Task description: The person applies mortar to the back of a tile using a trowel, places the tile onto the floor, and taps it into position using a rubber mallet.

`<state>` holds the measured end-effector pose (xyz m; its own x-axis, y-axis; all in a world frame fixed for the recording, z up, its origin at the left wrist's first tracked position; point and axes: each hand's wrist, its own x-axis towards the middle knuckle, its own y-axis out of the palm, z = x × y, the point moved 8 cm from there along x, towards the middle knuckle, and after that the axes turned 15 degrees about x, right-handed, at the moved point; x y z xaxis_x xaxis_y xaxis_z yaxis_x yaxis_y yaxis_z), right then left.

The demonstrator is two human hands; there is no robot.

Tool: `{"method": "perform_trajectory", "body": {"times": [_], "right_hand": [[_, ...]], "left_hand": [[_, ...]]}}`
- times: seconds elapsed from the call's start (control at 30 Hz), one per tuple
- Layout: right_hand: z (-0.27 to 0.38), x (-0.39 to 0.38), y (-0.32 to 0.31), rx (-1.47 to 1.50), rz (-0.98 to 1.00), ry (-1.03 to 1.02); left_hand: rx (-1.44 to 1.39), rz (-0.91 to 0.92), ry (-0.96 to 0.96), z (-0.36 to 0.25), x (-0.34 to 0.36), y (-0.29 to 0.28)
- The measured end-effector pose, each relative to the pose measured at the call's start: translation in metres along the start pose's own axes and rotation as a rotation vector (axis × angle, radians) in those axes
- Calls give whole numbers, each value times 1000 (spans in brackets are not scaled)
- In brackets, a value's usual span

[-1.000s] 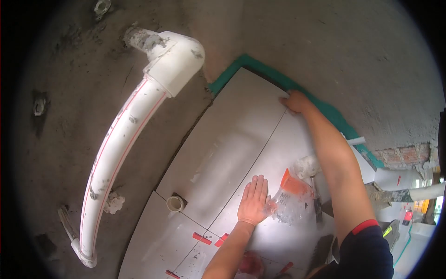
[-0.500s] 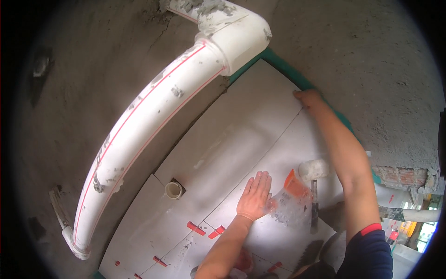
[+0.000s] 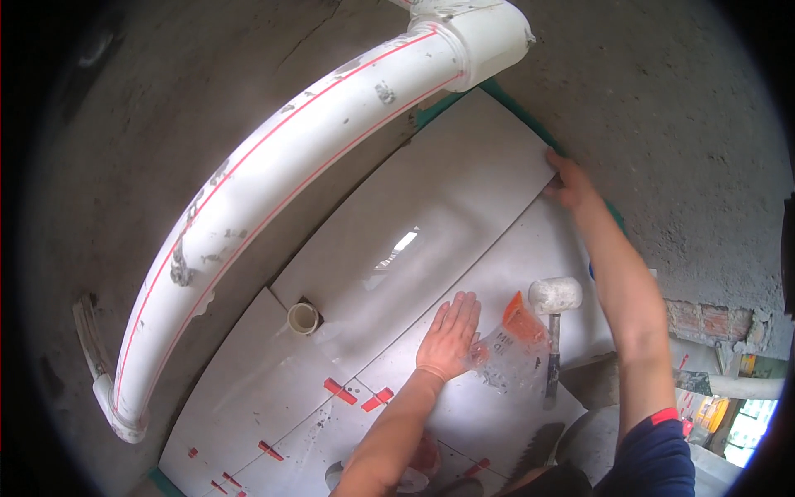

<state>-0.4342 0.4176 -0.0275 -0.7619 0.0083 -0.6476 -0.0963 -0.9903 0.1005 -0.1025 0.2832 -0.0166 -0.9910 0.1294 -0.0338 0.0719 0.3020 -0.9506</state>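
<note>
My left hand (image 3: 450, 338) lies flat with its fingers stretched out on a light floor tile, just below a long joint and beside a clear plastic bag (image 3: 507, 360) with orange inside. At the upper right, my right hand (image 3: 570, 180) is closed round the corner of a large pale tile (image 3: 414, 207); some of its fingers are hidden by the tile. That tile's edge stands slightly raised along the joint near this hand. A white-headed mallet (image 3: 556, 296) with a dark handle lies on the neighbouring tile, right of the bag.
A thick white pipe (image 3: 273, 174) with red lines arches over the left side. A short pipe stub (image 3: 304, 318) comes up through the tiles. Red wedges (image 3: 339, 391) sit in several joints. A notched trowel (image 3: 538, 451) lies near my body. Rough grey wall (image 3: 687, 166) borders the right.
My right hand has shifted its hold at the tile's corner, and a bright reflection has appeared on the tile, whose edge now looks raised. My left hand stays flat; the view has shifted slightly.
</note>
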Motion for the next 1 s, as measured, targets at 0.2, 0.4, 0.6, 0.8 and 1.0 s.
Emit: {"method": "perform_trajectory", "body": {"times": [0.2, 0.4, 0.6, 0.8, 1.0], "right_hand": [[-47, -15, 27, 843, 231, 50], [-78, -33, 50, 938, 486, 30], [-108, -53, 61, 913, 536, 158], [-104, -70, 71, 849, 465, 90], [-89, -79, 72, 877, 285, 14]], "left_hand": [[-25, -14, -1, 0, -1, 0], [-22, -25, -5, -4, 0, -3], [-15, -23, 11, -4, -2, -3], [-43, -32, 19, -3, -7, -4], [-5, -61, 27, -4, -9, -7]]}}
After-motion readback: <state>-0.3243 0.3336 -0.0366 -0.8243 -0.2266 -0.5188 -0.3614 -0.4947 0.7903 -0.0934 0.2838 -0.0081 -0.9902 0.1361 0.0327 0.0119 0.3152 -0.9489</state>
